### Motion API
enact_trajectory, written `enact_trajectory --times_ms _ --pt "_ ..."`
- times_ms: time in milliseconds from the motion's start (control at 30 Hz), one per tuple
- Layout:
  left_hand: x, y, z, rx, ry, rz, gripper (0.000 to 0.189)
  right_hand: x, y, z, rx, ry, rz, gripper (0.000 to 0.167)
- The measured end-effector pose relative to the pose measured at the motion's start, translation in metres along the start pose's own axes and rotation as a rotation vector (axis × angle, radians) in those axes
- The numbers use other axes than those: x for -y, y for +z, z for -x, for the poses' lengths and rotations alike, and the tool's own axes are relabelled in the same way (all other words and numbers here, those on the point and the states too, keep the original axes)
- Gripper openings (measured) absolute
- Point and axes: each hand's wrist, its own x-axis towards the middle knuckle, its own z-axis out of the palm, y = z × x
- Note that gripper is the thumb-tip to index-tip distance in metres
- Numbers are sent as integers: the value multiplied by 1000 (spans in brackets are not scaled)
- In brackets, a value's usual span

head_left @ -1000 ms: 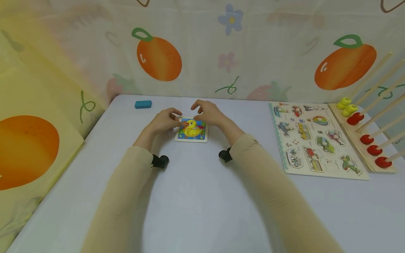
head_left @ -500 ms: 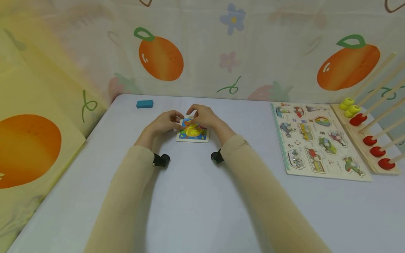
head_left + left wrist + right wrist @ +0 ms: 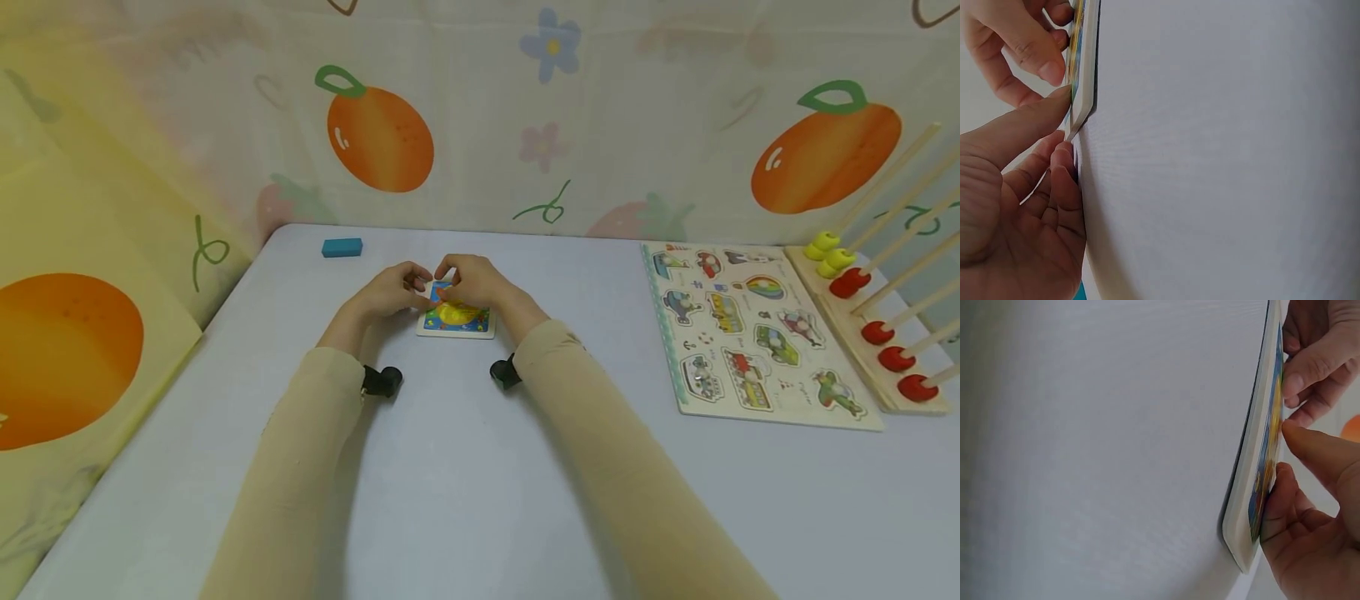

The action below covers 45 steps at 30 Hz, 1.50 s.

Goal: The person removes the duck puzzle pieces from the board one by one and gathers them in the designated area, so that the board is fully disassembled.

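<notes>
A small square duck puzzle (image 3: 459, 317) with a pale border lies flat on the table, its yellow duck partly covered by fingers. My left hand (image 3: 384, 292) is at its left edge. In the left wrist view, the thumb rests on the picture and curled fingers meet the corner of the board (image 3: 1089, 69), holding its edge. My right hand (image 3: 478, 282) reaches over the top of the picture, close to the left fingertips. In the right wrist view its thumb (image 3: 1316, 447) and bent fingers touch the picture side, with a gap between thumb and forefinger.
A blue block (image 3: 342, 247) lies at the back left of the white table (image 3: 450, 467). At the right are a vehicle picture puzzle board (image 3: 787, 392) and a wooden rack of rods (image 3: 862, 315) with red and yellow beads. A fruit-print cloth (image 3: 480, 108) hangs behind.
My right hand has moved left and down over the puzzle, so its fingertips now come near the left hand's. The left hand has shifted only slightly. The puzzle stays in place.
</notes>
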Motion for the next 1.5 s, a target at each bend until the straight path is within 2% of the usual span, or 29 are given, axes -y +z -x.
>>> enact_trajectory --times_ms 400,1033,1500 --pt "3 1 -2 -2 14 6 52 5 2 3 39 -21 84 37" --pt "1 1 -1 6 11 2 52 8 2 4 49 -4 125 37" --pt "-1 1 0 6 21 -21 52 5 2 2 18 -14 77 35"
